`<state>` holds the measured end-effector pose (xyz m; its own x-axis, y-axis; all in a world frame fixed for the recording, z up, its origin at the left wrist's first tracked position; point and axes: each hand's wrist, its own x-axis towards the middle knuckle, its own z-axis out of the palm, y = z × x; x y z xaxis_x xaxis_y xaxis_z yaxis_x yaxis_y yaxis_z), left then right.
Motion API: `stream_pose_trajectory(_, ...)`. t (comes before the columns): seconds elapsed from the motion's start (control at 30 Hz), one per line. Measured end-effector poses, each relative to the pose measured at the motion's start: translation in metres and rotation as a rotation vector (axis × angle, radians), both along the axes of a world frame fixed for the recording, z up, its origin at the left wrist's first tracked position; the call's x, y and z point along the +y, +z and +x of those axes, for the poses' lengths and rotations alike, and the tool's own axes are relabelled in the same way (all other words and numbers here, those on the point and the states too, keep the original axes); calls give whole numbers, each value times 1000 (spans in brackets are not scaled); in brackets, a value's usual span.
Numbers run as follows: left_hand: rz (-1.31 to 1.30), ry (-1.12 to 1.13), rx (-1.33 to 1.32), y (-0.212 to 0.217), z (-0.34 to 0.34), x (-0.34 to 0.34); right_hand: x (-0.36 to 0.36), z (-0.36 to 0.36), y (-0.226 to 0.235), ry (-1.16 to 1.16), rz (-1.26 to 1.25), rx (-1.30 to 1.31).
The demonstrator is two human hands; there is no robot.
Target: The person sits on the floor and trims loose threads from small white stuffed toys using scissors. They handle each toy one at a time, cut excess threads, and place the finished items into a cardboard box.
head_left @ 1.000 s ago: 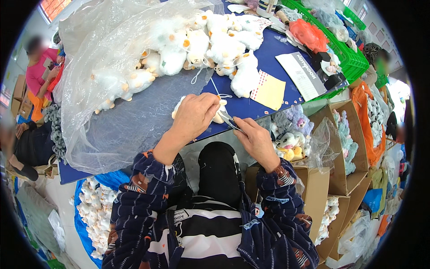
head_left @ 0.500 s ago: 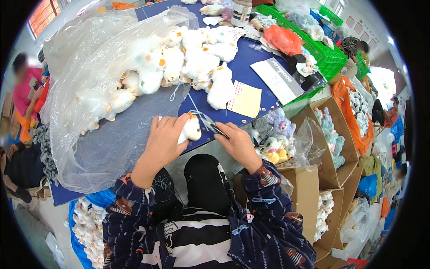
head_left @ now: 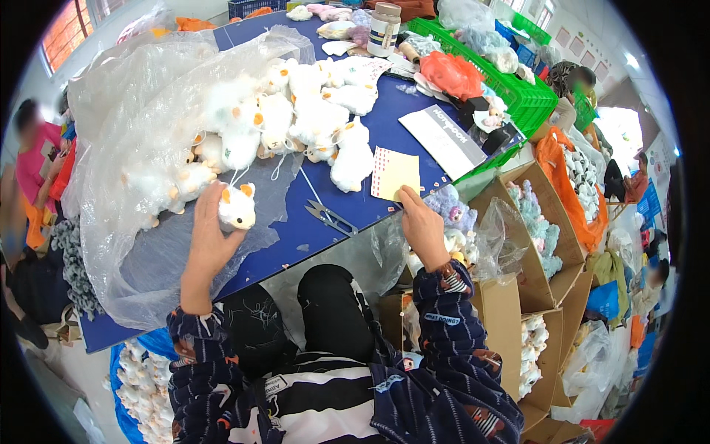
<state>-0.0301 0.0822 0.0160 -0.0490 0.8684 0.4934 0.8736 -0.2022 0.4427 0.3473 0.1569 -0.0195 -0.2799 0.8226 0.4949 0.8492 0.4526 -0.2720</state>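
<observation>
A small white plush animal point(head_left: 238, 209) with orange ears and a dark eye is in my left hand point(head_left: 208, 240), fingers closed around its body. A string loop rises from its head. My right hand point(head_left: 423, 229) is at the table's front edge, fingers pinched together against the lower corner of a yellow sheet point(head_left: 399, 172) with red marks; what they hold, if anything, is hidden. Between my hands, metal thread snips point(head_left: 331, 218) lie on the blue table point(head_left: 296, 240), blades apart. Beyond them is a pile of similar white plush animals point(head_left: 318, 111), partly under clear plastic point(head_left: 126, 163).
A white notebook point(head_left: 442, 137), a lidded jar point(head_left: 384, 29) and a green crate point(head_left: 521, 100) are farther right. Cardboard boxes of plush toys point(head_left: 536, 222) stand right of my legs; a blue bag of white toys point(head_left: 144, 377) is at lower left. Other people sit at both sides.
My left hand has moved left with the plush animal. My right hand has let go of the snips, now on the table, and moved right to the yellow sheet's corner.
</observation>
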Motion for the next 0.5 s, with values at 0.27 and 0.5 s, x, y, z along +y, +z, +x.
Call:
stream_pose_trajectory(0.27, 108, -418, -250, 31, 89, -54, -17, 6, -10, -8, 139, 184)
stream_pose_trajectory(0.5, -479, -638, -738, -3, 133, -26, 7, 28, -14, 2, 233, 59)
